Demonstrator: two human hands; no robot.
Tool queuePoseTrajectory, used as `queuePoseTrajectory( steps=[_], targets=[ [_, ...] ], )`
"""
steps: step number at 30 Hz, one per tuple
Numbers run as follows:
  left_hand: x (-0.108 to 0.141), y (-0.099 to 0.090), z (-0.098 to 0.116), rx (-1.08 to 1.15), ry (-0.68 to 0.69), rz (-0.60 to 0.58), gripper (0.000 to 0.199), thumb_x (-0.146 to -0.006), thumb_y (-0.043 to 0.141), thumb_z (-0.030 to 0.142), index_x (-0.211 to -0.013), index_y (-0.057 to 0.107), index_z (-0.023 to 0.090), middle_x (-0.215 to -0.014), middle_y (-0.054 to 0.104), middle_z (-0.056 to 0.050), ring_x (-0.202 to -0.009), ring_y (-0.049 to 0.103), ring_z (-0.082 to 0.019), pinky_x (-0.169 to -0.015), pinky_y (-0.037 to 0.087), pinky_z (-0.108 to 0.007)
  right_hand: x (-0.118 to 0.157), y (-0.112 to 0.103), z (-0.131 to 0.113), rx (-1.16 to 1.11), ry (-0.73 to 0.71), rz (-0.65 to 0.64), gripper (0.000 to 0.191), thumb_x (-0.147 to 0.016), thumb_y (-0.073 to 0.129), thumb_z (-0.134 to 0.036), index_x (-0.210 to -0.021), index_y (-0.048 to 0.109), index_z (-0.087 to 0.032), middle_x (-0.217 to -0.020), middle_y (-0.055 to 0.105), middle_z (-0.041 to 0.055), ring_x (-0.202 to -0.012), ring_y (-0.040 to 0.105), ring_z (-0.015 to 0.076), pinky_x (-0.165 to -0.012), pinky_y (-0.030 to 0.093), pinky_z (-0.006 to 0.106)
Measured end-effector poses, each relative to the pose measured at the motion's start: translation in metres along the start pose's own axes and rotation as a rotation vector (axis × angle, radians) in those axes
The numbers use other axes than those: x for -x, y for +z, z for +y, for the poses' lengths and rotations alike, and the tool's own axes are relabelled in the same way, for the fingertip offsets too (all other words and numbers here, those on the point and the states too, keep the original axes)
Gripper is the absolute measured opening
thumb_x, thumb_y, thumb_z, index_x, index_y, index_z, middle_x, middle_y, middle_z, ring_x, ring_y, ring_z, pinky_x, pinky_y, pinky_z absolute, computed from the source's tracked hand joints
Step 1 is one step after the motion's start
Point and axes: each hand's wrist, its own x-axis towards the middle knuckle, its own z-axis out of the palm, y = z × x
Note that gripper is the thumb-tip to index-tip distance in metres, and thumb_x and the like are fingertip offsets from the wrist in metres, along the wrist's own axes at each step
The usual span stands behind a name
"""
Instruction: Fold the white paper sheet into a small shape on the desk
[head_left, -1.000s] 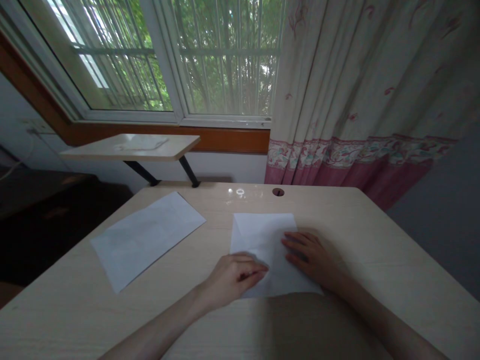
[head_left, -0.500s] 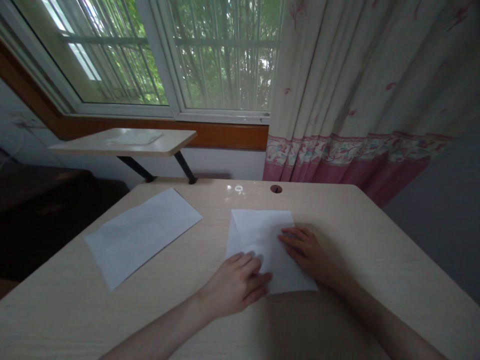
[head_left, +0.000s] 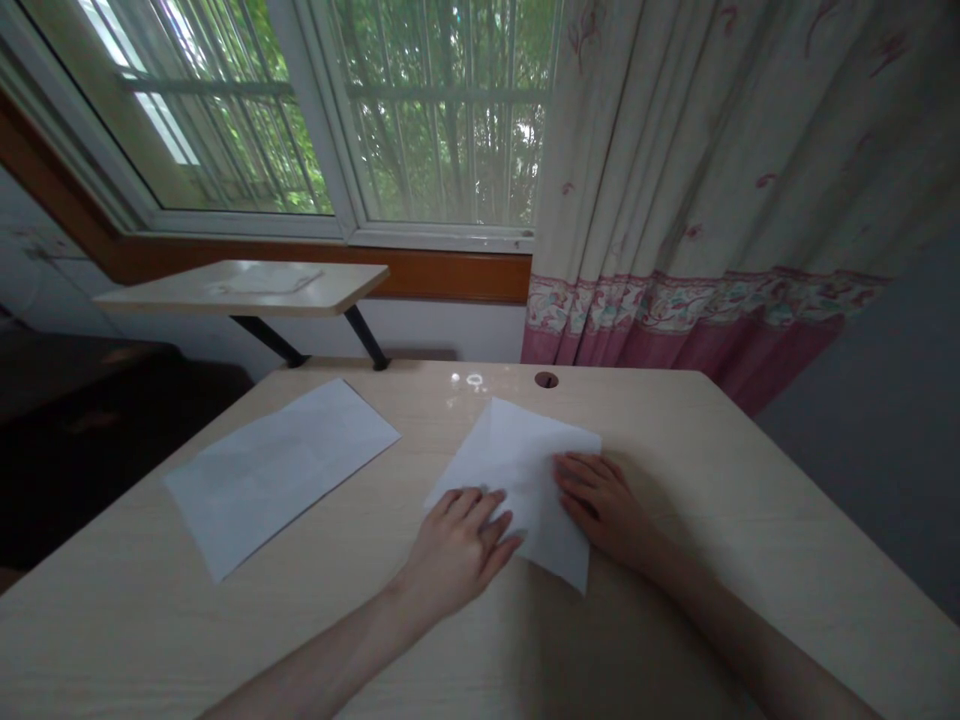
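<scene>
A white sheet of paper [head_left: 536, 450] lies tilted on the light wooden desk, one corner pointing away near the far edge and another toward me. My left hand [head_left: 461, 545] rests on its lower left part, fingers apart and palm down. On the right side of the sheet lies my right hand [head_left: 600, 500], its fingers spread a little and flat on the paper. Neither hand is closed on anything. A second, longer white sheet [head_left: 281, 475] lies flat on the left of the desk, touched by neither hand.
The desk [head_left: 420, 660] has a small round hole [head_left: 547, 380] by its far edge. A raised shelf [head_left: 300, 288] on black legs stands at the back left. Behind are a barred window [head_left: 442, 120] and a floral curtain [head_left: 675, 200].
The sheet under my hands has turned clockwise. My left hand has shifted slightly left and away from me, its fingers more spread; my right hand has moved little.
</scene>
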Motion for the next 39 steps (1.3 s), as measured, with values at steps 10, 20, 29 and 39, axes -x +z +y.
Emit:
queuePoseTrajectory(
  steps=[10,20,29,39],
  targets=[
    [-0.005,-0.004,0.000,0.058,-0.161,-0.068,0.035,-0.096,0.048,0.043,-0.114,0.066,0.019,-0.125,0.062,-0.009,-0.111,0.056,-0.029,-0.094,0.043,-0.049,0.000,-0.006,-0.001,-0.037,-0.074,0.025,0.030,-0.094,0.048,-0.022,-0.115,0.068,-0.027,-0.122,0.067,0.0046,-0.121,0.055,0.0252,-0.104,0.036,0.053],
    [0.002,0.008,-0.008,0.033,-0.204,-0.108,0.054,-0.092,0.052,0.052,-0.131,0.055,0.015,-0.141,0.050,-0.013,-0.130,0.046,-0.032,-0.110,0.030,-0.056,0.001,-0.007,-0.009,-0.062,-0.192,0.037,0.033,-0.092,0.048,-0.016,-0.118,0.067,-0.022,-0.117,0.069,0.0072,-0.109,0.064,0.0235,-0.103,0.043,0.050],
    [0.003,0.016,-0.019,0.100,-0.224,-0.042,0.029,-0.095,0.054,0.030,-0.122,0.063,0.024,-0.137,0.055,-0.007,-0.126,0.048,-0.028,-0.109,0.033,-0.057,0.004,-0.010,-0.014,-0.136,-0.247,-0.033,0.034,-0.090,0.049,-0.014,-0.117,0.067,-0.023,-0.119,0.068,0.0054,-0.123,0.054,0.0260,-0.110,0.031,0.057],
    [0.004,0.015,-0.018,0.273,-0.098,0.000,0.042,-0.088,0.040,0.000,-0.120,0.061,0.018,-0.118,0.064,-0.009,-0.107,0.059,-0.021,-0.090,0.054,-0.038,0.003,-0.013,-0.028,-0.060,-0.210,-0.114,0.038,-0.088,0.049,-0.015,-0.121,0.066,-0.023,-0.127,0.064,0.0029,-0.120,0.057,0.0249,-0.103,0.046,0.042]
  ],
)
